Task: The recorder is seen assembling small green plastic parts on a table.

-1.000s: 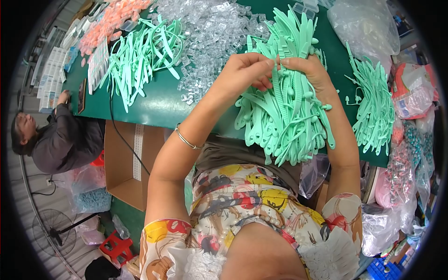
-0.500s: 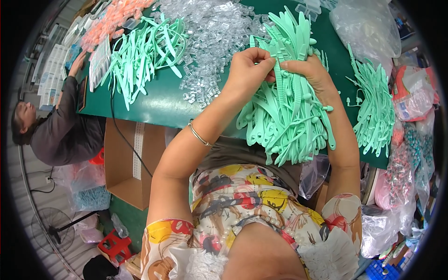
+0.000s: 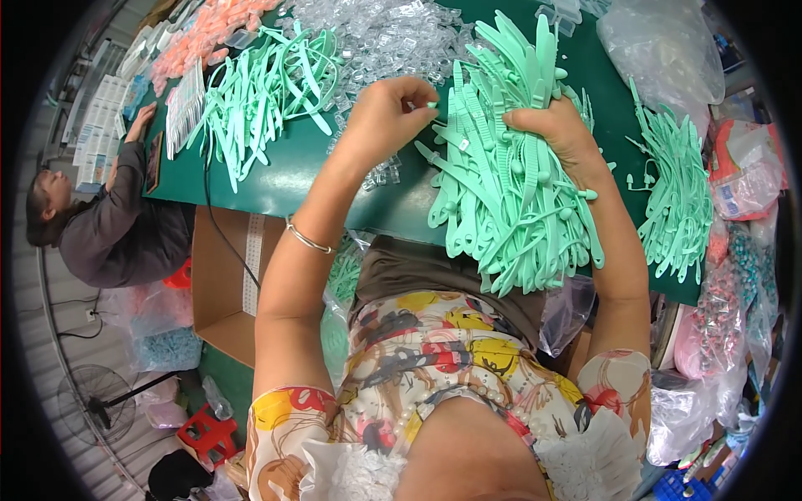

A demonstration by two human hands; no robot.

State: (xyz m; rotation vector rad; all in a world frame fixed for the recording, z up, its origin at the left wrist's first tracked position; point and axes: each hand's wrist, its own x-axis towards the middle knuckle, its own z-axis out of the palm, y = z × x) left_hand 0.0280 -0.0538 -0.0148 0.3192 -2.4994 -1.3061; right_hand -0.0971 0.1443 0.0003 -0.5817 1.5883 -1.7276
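My right hand (image 3: pixel 561 132) is closed around a thick bundle of mint-green ridged plastic straps (image 3: pixel 522 200), which hangs over the front edge of the green table (image 3: pixel 288 196). Its thumb lies across the front of the bundle; the other fingers are mostly hidden behind. Left of the bundle and apart from it, my left hand (image 3: pixel 386 117) is raised with thumb and fingers pinched. A tiny green bit (image 3: pixel 432 105) shows at its fingertips, too small to name. A small clear piece (image 3: pixel 464 145) sits on one strap at the bundle's left side.
Clear plastic buckles (image 3: pixel 393 42) are heaped behind my left hand. Loose green straps (image 3: pixel 271 92) lie to the left, another strap bundle (image 3: pixel 672 192) to the right. Orange pieces (image 3: pixel 205 37) lie far left. A co-worker (image 3: pixel 109 209) sits at the left edge; a cardboard box (image 3: pixel 221 284) stands below.
My left hand has pulled away from the bundle to the left, with a tiny green bit at its fingertips. The right hand has kept its hold on the straps.
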